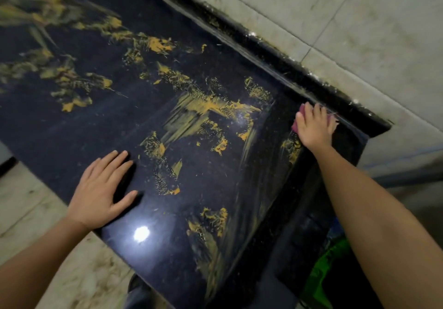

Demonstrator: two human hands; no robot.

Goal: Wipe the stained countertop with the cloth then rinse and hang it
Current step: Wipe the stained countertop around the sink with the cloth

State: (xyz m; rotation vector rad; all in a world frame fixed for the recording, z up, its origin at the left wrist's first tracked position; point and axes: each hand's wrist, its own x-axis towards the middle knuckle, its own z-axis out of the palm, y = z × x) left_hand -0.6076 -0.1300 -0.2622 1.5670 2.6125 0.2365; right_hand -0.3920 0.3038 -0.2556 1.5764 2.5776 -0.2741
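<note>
A glossy black countertop [100,121] runs across the view, smeared with yellow stains [206,107] in many patches. My right hand [314,128] presses flat on a pink cloth [296,122] at the counter's far right corner, against the raised back edge; only slivers of cloth show around the fingers. My left hand [100,188] rests flat on the counter near its front edge, fingers spread, holding nothing.
A black raised backsplash lip [263,42] borders the counter below a pale tiled wall [359,20]. Pale floor [31,208] lies beyond the front edge at left. A green object [326,270] sits low at the right, under the counter's end.
</note>
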